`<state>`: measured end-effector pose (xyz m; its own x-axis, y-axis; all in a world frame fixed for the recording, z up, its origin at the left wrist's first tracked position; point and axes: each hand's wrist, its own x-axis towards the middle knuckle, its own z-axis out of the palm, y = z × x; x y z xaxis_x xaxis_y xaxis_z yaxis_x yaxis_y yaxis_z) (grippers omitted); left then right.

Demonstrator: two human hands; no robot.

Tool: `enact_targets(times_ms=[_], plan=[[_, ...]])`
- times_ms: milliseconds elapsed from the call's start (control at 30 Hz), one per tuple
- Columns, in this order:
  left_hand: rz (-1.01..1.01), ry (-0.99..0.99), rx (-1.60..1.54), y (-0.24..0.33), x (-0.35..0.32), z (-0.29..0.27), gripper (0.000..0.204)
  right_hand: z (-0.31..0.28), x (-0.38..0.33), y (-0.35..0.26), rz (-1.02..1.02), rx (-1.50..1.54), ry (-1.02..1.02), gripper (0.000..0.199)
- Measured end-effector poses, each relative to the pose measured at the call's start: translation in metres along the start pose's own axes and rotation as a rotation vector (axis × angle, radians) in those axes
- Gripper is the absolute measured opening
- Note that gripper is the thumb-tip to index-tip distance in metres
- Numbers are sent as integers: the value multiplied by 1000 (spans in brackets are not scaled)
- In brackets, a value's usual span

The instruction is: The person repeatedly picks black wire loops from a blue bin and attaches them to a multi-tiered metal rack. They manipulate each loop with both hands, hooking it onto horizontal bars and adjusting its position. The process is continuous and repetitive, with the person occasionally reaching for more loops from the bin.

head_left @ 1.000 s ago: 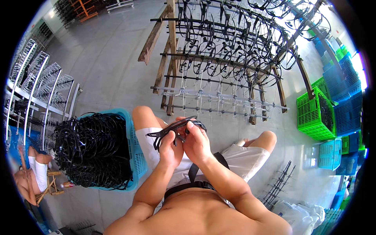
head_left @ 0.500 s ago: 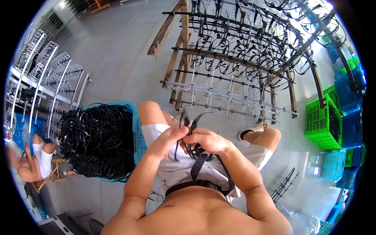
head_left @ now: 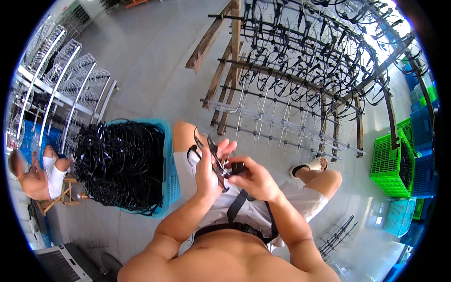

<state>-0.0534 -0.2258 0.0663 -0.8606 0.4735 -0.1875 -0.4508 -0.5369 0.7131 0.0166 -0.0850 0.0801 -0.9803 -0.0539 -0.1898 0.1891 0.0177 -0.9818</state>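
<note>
Re-angled since earlier, black strips (head_left: 215,151) slant from left hand (head_left: 208,178) to right hand (head_left: 256,179), held by both.

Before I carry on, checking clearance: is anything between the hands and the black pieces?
Nothing visible: the left hand holds the black pieces, and the right hand grips a dark part beside them. The blue basket stands off to the left.

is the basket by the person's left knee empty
No, the light-blue basket there is heaped up with shiny black parts.
</note>
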Motion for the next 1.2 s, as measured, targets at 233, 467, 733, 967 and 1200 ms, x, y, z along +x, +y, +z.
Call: enact_targets(times_ms=[233, 467, 733, 967, 1200], plan=[[261, -117, 552, -37, -7, 30, 44, -51, -51, 42, -163, 690, 247, 15], [565, -776, 491, -62, 3, 62, 98, -167, -185, 5, -635, 866, 532, 30], [545, -647, 1004, -131, 48, 125, 40, -310, -169, -21, -534, 733, 693, 24], [653, -526, 1306, -179, 53, 170, 52, -348, -128, 57, -14, 688, 700, 20], [598, -512, 1402, -211, 71, 155, 22, -329, -145, 90, -180, 762, 732, 11]])
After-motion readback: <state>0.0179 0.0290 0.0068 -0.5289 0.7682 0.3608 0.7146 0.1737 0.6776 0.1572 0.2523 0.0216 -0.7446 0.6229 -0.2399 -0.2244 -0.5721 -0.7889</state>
